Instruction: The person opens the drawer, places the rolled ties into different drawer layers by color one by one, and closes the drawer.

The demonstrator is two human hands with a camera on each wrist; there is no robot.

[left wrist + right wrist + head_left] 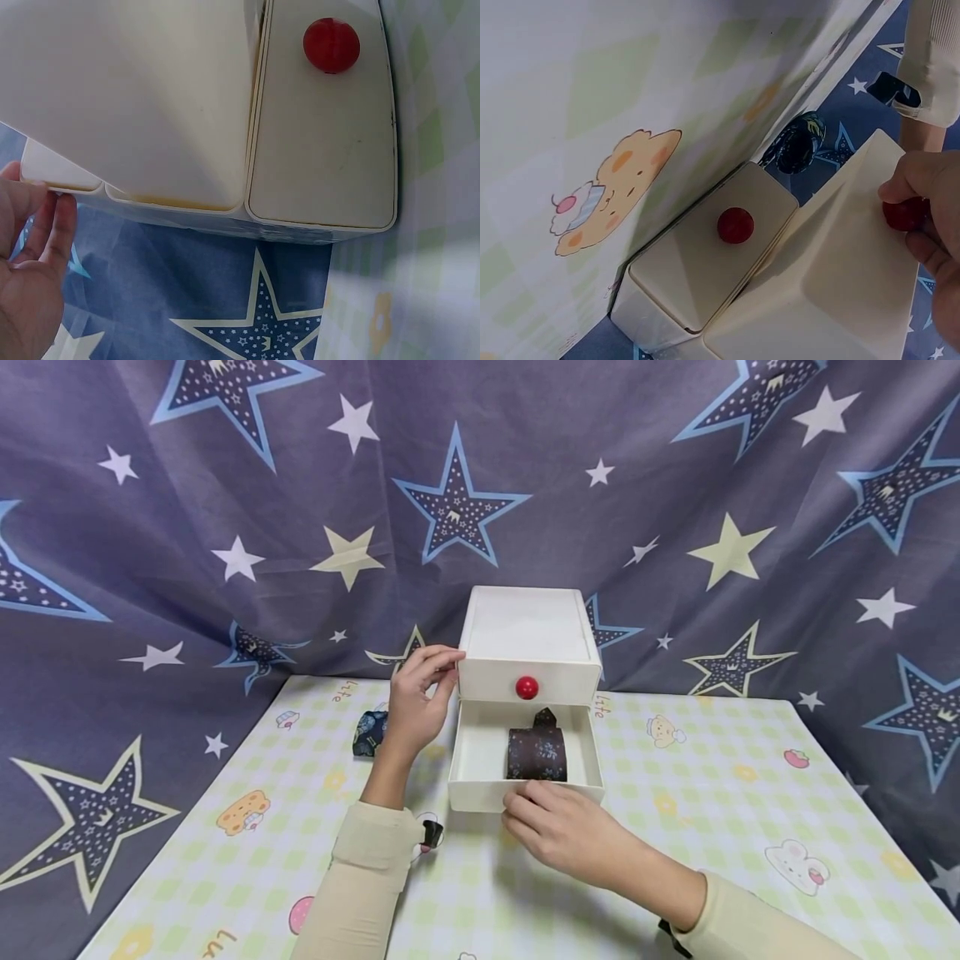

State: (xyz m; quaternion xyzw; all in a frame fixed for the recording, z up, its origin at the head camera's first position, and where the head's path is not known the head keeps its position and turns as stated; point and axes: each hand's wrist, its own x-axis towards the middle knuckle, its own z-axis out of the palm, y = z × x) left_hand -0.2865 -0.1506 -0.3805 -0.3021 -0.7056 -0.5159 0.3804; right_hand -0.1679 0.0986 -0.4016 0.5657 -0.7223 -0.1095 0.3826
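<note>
A white drawer cabinet [528, 622] stands at the back of the table. Its middle drawer [480, 795] is pulled out, with a rolled dark brown tie [537, 754] with blue flowers inside. My right hand [558, 827] is at that drawer's front, thumb and fingers pinching its red knob [904, 214]. At the cabinet's upper left corner, my left hand [420, 702] rests its fingertips [60, 217] against the side edge. The top drawer's red knob [527, 687] shows above, and the closed bottom drawer [322, 150] lies below.
A rolled navy patterned tie [369, 732] lies on the table left of the cabinet, partly behind my left wrist. The table has a checked cloth [720, 827] with cartoon prints. A star-patterned curtain [570, 527] hangs right behind the cabinet.
</note>
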